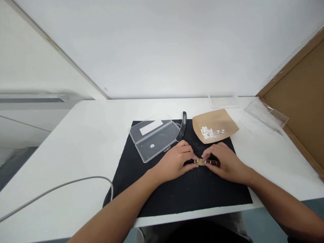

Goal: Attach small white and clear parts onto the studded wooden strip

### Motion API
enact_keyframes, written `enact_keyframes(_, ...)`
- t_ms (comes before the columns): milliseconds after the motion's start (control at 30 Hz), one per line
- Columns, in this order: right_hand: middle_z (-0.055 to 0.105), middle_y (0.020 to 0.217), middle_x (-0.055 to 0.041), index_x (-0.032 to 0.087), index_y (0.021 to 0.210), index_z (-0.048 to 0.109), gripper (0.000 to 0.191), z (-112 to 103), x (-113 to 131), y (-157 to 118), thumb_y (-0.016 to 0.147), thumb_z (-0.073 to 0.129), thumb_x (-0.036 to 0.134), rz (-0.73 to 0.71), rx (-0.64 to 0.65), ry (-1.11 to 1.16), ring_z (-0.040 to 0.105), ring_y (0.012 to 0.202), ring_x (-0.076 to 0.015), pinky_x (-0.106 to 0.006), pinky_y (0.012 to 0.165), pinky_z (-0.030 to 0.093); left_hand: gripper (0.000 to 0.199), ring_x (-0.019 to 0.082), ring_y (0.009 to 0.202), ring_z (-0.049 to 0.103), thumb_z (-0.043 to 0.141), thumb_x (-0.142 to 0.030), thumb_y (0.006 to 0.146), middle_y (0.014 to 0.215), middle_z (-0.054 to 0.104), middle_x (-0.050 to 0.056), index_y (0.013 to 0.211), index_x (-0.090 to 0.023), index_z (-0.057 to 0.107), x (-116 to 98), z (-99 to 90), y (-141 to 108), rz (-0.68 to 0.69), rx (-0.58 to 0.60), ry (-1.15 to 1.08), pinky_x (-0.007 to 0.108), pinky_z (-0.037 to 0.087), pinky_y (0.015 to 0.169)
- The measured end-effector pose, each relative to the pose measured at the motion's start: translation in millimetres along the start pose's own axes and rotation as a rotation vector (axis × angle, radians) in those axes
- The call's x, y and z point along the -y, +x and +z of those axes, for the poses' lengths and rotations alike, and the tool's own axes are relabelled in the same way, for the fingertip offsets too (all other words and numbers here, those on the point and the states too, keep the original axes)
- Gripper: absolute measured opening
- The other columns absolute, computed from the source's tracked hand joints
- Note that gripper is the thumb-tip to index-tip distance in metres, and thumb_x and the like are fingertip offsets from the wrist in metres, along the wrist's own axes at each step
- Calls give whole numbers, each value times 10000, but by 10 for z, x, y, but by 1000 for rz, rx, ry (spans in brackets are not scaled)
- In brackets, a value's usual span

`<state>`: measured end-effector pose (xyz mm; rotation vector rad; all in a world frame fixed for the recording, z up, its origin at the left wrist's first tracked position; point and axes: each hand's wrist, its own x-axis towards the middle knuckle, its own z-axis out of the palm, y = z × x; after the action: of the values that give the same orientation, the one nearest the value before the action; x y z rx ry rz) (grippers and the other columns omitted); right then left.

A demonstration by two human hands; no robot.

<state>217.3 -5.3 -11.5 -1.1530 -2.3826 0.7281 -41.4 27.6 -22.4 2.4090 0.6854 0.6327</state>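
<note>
Over the black mat (182,195), a small narrow strip (200,162), tan at its left part and dark brown at its right, lies between my hands. Small white bits show along it. The tan end is pinched between the thumb and fingers of my left hand (174,160). My right hand (229,163) has its thumb and fingertips closed in on the strip's middle, at a tiny white piece (205,162). Just beyond my left hand lies an open clear plastic case (158,136), a white label inside its lid. Beside it rests a curved black-and-grey bar (181,126).
A brown paper tray (227,119) holding a heap of small white pieces (207,132) stands past my right hand. A clear plastic box (265,114) sits at the back right near a cardboard panel (301,94). A grey cable (76,179) crosses the white table at left.
</note>
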Motion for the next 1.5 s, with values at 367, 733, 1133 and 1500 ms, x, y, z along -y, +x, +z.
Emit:
enact_keyframes(367,730,993,-3,249,1044,633,122,2,40,7,941,681,204,37,-13,9,655,899,-203,-379,870,429,172,229,994,582,727,-341,976,961,707,68,1069,-201,764,5,5,-2,-6,-3,-11,357,478,913)
enact_keyframes(733,721,944,2,245,1003,649,82,18,45,23,944,687,203,53,-17,16,643,875,-193,-365,845,428,199,229,977,560,710,-370,986,944,694,65,1060,-191,759,-15,-2,7,-15,9,-16,364,468,915)
enact_keyframes(1133,731,989,-3,253,1008,659,108,-238,-42,-36,929,691,188,10,95,-6,655,912,-191,-361,852,448,178,248,1009,560,728,-342,973,973,694,75,1071,-196,752,-11,-9,-7,-29,19,-3,377,477,904)
enact_keyframes(1500,710,979,3,252,1011,654,120,-230,-2,-30,934,681,165,19,113,6,633,902,-184,-344,839,449,180,240,992,555,716,-345,981,963,689,74,1064,-186,738,-9,-4,-6,-21,18,16,376,478,896)
